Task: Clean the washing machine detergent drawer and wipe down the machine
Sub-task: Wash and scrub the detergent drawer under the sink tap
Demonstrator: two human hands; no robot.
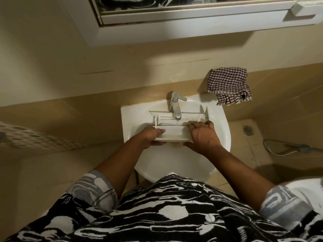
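Detergent drawer (pixel 173 131), held across the sink basin (pixel 174 165) just under the tap (pixel 175 105). The left hand (pixel 150 137) grips its left end and the right hand (pixel 202 135) its right end, fingers curled over the edge. The step probably goes best with the compartments tilted toward the spout so residue drains. Whether water runs cannot be made out, nor how soiled the compartments are. A checked cloth (pixel 229 84) lies on the ledge.

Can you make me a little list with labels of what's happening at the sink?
Place: white sink in a bathroom
Held thing: detergent drawer, over the basin, below the tap
Left hand: grips the drawer's left end
Right hand: grips the drawer's right end
Water: none seen running
Cloth: checked cloth on the ledge, behind and right of the sink, nobody touching it
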